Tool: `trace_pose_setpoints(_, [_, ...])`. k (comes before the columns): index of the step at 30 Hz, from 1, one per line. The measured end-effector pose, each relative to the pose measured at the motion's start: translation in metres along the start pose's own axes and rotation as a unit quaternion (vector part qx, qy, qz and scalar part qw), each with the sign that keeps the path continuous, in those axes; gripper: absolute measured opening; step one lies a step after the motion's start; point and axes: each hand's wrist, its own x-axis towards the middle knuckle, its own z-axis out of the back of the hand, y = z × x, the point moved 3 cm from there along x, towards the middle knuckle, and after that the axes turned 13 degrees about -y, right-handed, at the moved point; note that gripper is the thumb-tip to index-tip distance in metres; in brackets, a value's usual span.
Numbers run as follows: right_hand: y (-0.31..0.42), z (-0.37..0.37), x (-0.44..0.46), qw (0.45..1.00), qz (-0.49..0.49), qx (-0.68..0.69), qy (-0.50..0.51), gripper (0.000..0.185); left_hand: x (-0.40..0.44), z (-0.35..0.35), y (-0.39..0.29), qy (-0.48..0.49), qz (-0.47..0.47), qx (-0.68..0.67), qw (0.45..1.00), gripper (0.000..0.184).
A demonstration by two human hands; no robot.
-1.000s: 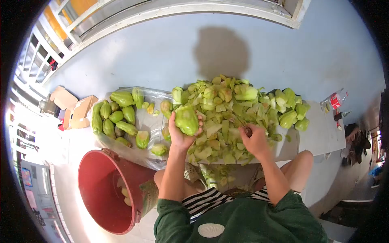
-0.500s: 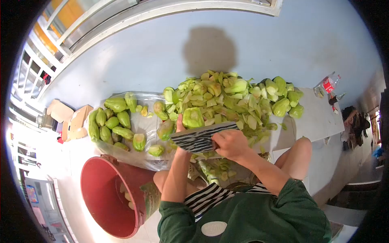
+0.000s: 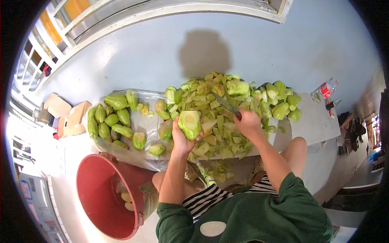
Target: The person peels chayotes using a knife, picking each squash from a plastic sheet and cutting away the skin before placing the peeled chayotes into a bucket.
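My left hand [image 3: 182,141] is wrapped round a partly peeled chayote [image 3: 189,124], its pale cut top turned up. Gripped by the handle in my right hand [image 3: 248,123] is a cleaver [image 3: 225,105], seen nearly edge-on, its blade pointing up and left over the scraps. A heap of green peelings [image 3: 221,135] spreads under and beyond both hands. Whole chayotes [image 3: 117,117] lie in a group to the left on a clear plastic sheet [image 3: 149,129]. More green chayotes [image 3: 280,109], some cut, are at the heap's right end.
A big red bucket [image 3: 91,182] stands at lower left with several pale pieces [image 3: 126,198] inside. An open cardboard box [image 3: 77,117] is by the wall [image 3: 133,60]. At the right are a red-labelled plastic bottle [image 3: 327,88] and a dark bottle [image 3: 333,104]. Peelings [image 3: 219,170] also lie between my feet.
The cleaver has swung away from the chayote, up and right, turning from flat-side view to nearly edge-on. My left hand has tilted the chayote, now showing a pale cut face.
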Motion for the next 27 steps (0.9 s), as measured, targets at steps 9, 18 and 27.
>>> trace_pose_setpoints(9, [-0.006, -0.015, -0.032, 0.988, -0.045, 0.135, 0.054, 0.032, 0.010, 0.011, -0.005, -0.032, -0.065, -0.097, 0.993, 0.048])
trace_pose_setpoints(18, [-0.040, -0.024, -0.079, 0.980, -0.069, 0.167, 0.082, 0.033, 0.017, 0.029, -0.012, -0.142, -0.118, -0.074, 0.980, 0.052])
trace_pose_setpoints(27, [-0.069, -0.021, -0.106, 0.971, -0.132, 0.169, 0.106, 0.033, 0.020, 0.069, -0.035, -0.288, -0.427, 0.533, 0.671, 0.063])
